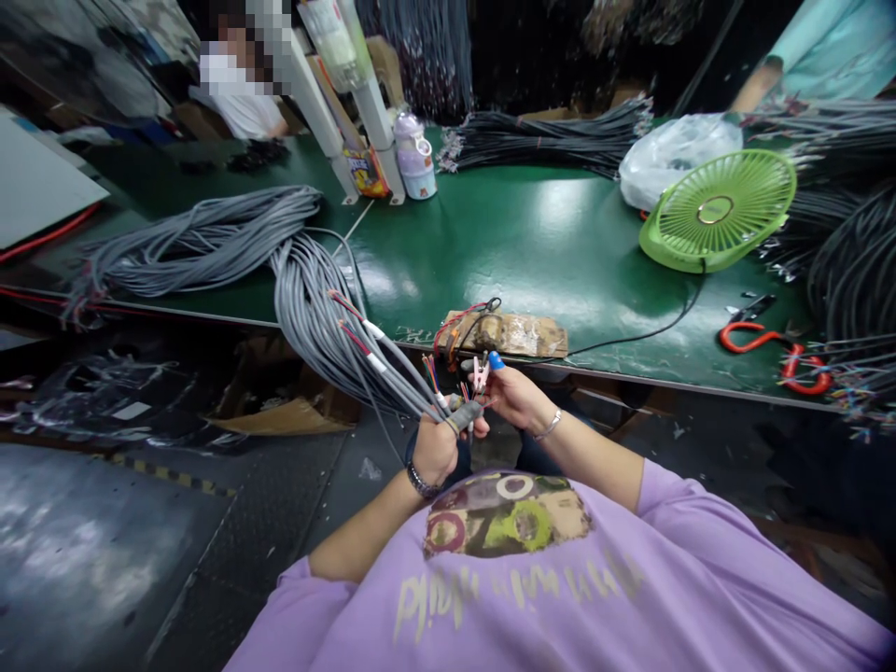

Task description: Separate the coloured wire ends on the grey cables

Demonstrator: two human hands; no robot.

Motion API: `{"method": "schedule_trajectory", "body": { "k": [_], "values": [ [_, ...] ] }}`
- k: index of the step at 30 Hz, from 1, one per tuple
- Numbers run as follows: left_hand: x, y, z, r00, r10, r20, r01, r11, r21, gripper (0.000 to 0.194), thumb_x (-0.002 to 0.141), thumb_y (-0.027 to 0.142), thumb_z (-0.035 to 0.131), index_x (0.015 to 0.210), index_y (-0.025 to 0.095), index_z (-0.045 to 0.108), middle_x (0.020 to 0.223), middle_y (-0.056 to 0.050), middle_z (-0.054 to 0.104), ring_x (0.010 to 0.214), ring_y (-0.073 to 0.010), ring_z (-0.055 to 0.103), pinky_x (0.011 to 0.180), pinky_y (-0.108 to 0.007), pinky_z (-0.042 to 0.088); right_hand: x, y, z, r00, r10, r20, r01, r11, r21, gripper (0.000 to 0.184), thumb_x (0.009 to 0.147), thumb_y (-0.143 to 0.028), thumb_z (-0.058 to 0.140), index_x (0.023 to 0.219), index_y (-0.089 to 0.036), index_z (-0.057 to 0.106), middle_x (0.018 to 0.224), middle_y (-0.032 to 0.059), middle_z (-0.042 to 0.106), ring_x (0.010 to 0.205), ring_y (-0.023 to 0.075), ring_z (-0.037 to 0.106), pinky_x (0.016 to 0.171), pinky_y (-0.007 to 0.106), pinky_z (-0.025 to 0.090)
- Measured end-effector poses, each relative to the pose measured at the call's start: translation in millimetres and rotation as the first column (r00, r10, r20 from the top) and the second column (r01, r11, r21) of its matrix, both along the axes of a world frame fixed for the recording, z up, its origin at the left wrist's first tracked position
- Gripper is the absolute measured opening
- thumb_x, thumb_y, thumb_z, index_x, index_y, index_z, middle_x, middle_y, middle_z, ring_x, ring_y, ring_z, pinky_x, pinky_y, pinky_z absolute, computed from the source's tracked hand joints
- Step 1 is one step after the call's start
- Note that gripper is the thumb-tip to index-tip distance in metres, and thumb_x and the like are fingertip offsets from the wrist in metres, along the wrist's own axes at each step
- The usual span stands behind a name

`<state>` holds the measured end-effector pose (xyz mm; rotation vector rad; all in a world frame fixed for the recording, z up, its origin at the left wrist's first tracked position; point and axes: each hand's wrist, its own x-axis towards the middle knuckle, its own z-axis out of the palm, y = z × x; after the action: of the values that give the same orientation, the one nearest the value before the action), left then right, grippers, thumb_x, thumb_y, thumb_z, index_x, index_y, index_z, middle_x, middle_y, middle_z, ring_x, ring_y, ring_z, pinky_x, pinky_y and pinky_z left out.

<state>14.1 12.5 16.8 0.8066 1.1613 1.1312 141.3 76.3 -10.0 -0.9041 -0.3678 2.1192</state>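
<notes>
My left hand [435, 450] is closed round the end of a grey cable [468, 413], one of a thick grey bundle [315, 313] that runs down off the green bench [532, 233]. Thin coloured wires [480, 373] stick up from that cable end. My right hand [514, 394] pinches those wires; a blue cap [496, 360] covers one fingertip. Both hands are held in front of my chest, just below the bench edge. A watch sits on my left wrist and a bracelet on my right.
A wooden block [522, 333] with red and black leads lies at the bench edge. A green fan [718, 212], a plastic bag [676, 154], red-handled cutters [774, 350], black cable bundles [553, 140], and a bottle [415, 157] rest on the bench. People are at the far side.
</notes>
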Motion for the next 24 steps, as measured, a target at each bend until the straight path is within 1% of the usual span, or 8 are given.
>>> {"method": "schedule_trajectory", "body": {
  "k": [5, 9, 14, 16, 19, 22, 24],
  "values": [
    [1, 1, -4.4, 1.000, -0.010, -0.021, 0.010, 1.000, -0.003, 0.028, 0.074, 0.036, 0.070, 0.057, 0.014, 0.063, 0.052, -0.003, 0.064, 0.047, -0.0105, 0.058, 0.043, -0.019, 0.033, -5, 0, -2.1, 0.997, -0.034, -0.063, 0.033, 0.999, -0.019, 0.040, 0.084, -0.054, 0.059, 0.083, -0.014, 0.065, 0.064, 0.0014, 0.063, 0.055, 0.0103, 0.055, 0.052, 0.022, 0.045],
    [2, 1, -4.6, 0.999, -0.010, -0.050, 0.009, 1.000, -0.020, 0.030, 0.072, 0.038, 0.071, 0.056, 0.014, 0.063, 0.050, -0.004, 0.064, 0.047, -0.0115, 0.058, 0.043, -0.019, 0.034, -8, 0, 0.5, 0.994, -0.089, -0.062, 0.087, 0.996, -0.037, 0.038, 0.083, -0.051, 0.062, 0.075, -0.014, 0.063, 0.061, 0.0010, 0.061, 0.054, 0.0105, 0.054, 0.052, 0.023, 0.045],
    [2, 1, -4.8, 0.998, -0.019, -0.065, 0.018, 1.000, -0.018, 0.031, 0.071, 0.040, 0.072, 0.055, 0.015, 0.062, 0.049, -0.003, 0.064, 0.046, -0.0119, 0.058, 0.042, -0.019, 0.035, -11, -1, 3.2, 0.991, -0.126, -0.043, 0.121, 0.987, -0.109, 0.037, 0.084, -0.049, 0.062, 0.074, -0.014, 0.063, 0.062, 0.0009, 0.062, 0.054, 0.0101, 0.054, 0.054, 0.023, 0.045],
    [2, 1, -4.6, 0.998, -0.023, -0.065, 0.023, 1.000, -0.010, 0.032, 0.072, 0.039, 0.071, 0.054, 0.014, 0.062, 0.050, -0.003, 0.064, 0.046, -0.0118, 0.059, 0.043, -0.019, 0.036, -10, -2, 2.9, 0.993, -0.114, -0.042, 0.108, 0.987, -0.117, 0.038, 0.084, -0.052, 0.061, 0.078, -0.014, 0.064, 0.064, 0.0010, 0.062, 0.056, 0.0106, 0.055, 0.054, 0.023, 0.044],
    [0, -1, -4.3, 0.997, -0.028, -0.068, 0.028, 1.000, -0.006, 0.031, 0.073, 0.038, 0.071, 0.056, 0.014, 0.063, 0.050, -0.003, 0.064, 0.047, -0.0116, 0.059, 0.043, -0.019, 0.036, -5, -4, 2.2, 0.996, -0.060, -0.058, 0.053, 0.991, -0.119, 0.045, 0.085, -0.058, 0.055, 0.084, -0.015, 0.064, 0.067, 0.0017, 0.063, 0.060, 0.0114, 0.057, 0.054, 0.022, 0.044],
    [-2, -6, -4.2, 0.997, -0.024, -0.075, 0.025, 1.000, 0.015, 0.028, 0.075, 0.037, 0.070, 0.058, 0.015, 0.064, 0.052, -0.003, 0.065, 0.049, -0.0115, 0.060, 0.044, -0.019, 0.036, 1, -5, 2.5, 0.997, -0.001, -0.074, -0.007, 0.994, -0.112, 0.051, 0.087, -0.063, 0.047, 0.085, -0.015, 0.064, 0.070, 0.0026, 0.063, 0.061, 0.0113, 0.057, 0.055, 0.022, 0.044],
    [-3, -9, -4.0, 0.996, -0.022, -0.086, 0.026, 0.999, 0.040, 0.028, 0.076, 0.036, 0.069, 0.059, 0.015, 0.065, 0.055, -0.004, 0.067, 0.050, -0.0117, 0.060, 0.045, -0.020, 0.037, 4, -5, 2.8, 0.996, 0.032, -0.081, -0.039, 0.995, -0.090, 0.051, 0.087, -0.063, 0.046, 0.087, -0.016, 0.064, 0.074, 0.0033, 0.064, 0.061, 0.0112, 0.057, 0.055, 0.023, 0.045]
  ]
}}
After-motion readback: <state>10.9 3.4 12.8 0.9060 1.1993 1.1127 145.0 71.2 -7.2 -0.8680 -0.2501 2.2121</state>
